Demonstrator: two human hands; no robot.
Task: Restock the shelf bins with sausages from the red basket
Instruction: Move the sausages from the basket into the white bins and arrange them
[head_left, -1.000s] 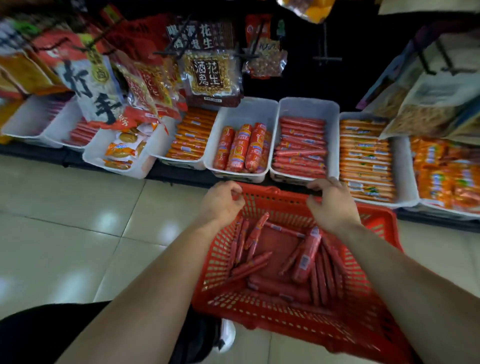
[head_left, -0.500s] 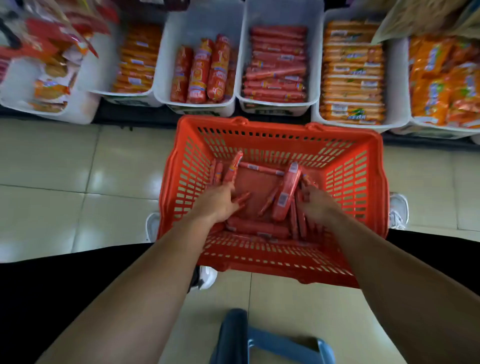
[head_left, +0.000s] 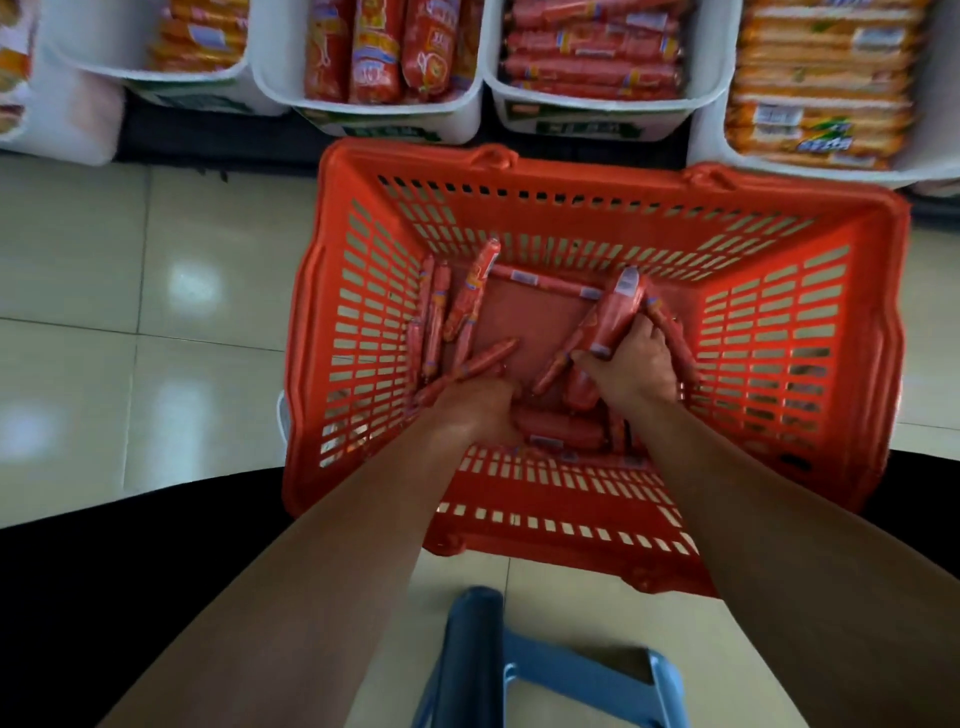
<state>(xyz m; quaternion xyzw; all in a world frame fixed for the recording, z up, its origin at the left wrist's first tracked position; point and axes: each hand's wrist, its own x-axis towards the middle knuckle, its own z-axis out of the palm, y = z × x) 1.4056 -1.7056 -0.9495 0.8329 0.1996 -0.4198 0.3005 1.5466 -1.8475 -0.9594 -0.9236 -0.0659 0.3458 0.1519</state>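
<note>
The red basket (head_left: 810, 322) stands on the floor in front of the shelf, with several red sausages loose on its bottom. My right hand (head_left: 631, 366) is inside it, closed around a thick red sausage (head_left: 615, 312) that points up and away. My left hand (head_left: 480, 410) is low in the basket's near left part, fingers down among thin sausages (head_left: 457, 306); its grip is hidden. White shelf bins sit just beyond the basket: one with fat sausage packs (head_left: 387, 49) and one with stacked red sausages (head_left: 592, 57).
Further white bins hold orange packs at the far left (head_left: 200, 36) and far right (head_left: 821, 93). A blue stool (head_left: 545, 670) stands on the tiled floor (head_left: 130, 291) right below my arms. My dark-clothed legs flank the basket.
Both hands left the basket's far rim and went down inside it. My right hand has closed on a thick sausage. The view tilted down; the stool came into sight.
</note>
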